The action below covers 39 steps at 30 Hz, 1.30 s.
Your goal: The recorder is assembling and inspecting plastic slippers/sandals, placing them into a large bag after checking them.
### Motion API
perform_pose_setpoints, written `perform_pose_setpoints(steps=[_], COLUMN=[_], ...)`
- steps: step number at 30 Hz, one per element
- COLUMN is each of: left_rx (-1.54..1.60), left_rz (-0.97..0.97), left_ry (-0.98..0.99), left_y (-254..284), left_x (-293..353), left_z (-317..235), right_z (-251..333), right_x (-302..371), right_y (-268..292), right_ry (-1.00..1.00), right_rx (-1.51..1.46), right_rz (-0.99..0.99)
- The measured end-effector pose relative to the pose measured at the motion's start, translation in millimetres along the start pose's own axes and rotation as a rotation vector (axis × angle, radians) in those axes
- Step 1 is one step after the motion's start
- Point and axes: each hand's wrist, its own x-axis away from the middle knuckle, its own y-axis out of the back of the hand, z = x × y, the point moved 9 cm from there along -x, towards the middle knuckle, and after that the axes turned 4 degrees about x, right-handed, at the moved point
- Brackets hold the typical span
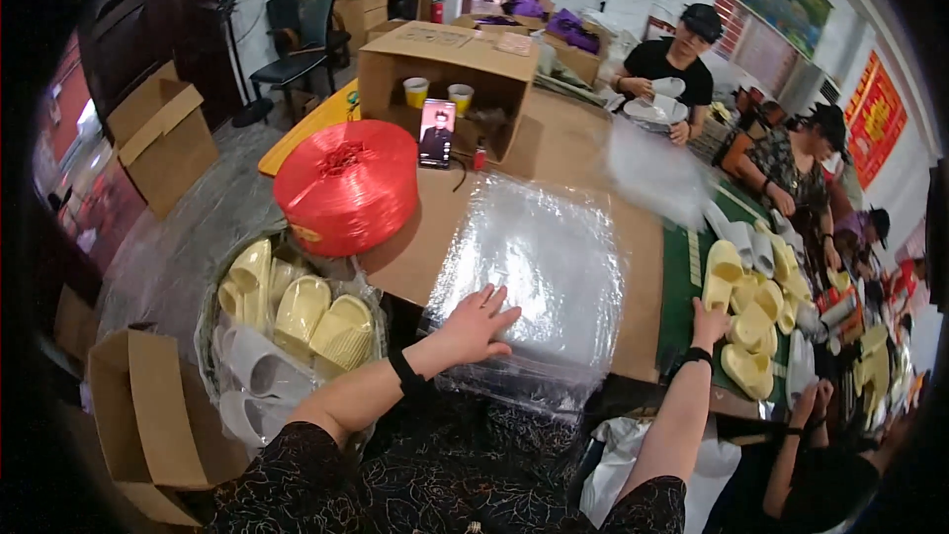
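Observation:
My left hand (473, 324) lies with spread fingers on a stack of clear plastic bags (544, 257) in front of me. Off to the right, my right hand (709, 324) is closed at the near end of a yellow slipper (723, 272) on the green conveyor belt (677, 267). More yellow slippers (748, 370) lie right beside that hand, with grey slippers (761, 252) behind them. How far my fingers wrap under the slipper is partly hidden.
At my left, a round container (210, 336) holds bagged yellow and grey slippers. A big red twine roll (346, 188), a phone (436, 133) and an opened carton (445, 49) stand on the table. Across from me a person (672, 69) holds light slippers; other people work along the belt.

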Motion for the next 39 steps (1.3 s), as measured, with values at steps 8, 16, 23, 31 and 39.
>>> perform_pose_setpoints(steps=[8,16,23,31,39], left_rx=[-0.014,0.030,0.027,0.007,0.011], left_rz=[-0.005,-0.006,0.003,0.055,0.034], left_ry=[0.019,0.023,0.025,0.066,0.037], left_y=[2,-1,3,-1,-1], left_x=[-2,-1,-3,3,-6], left_z=[2,8,2,8,1], right_z=[63,137,112,155,174], right_x=[48,154,54,23,-2], right_y=[22,44,75,13,-61], right_ry=[0.102,0.501,0.588,0.496,0.684], right_rx=[-0.187,-0.293,-0.348,-0.257,-0.448], right_rz=[0.058,0.232,-0.331,0.236,0.420])
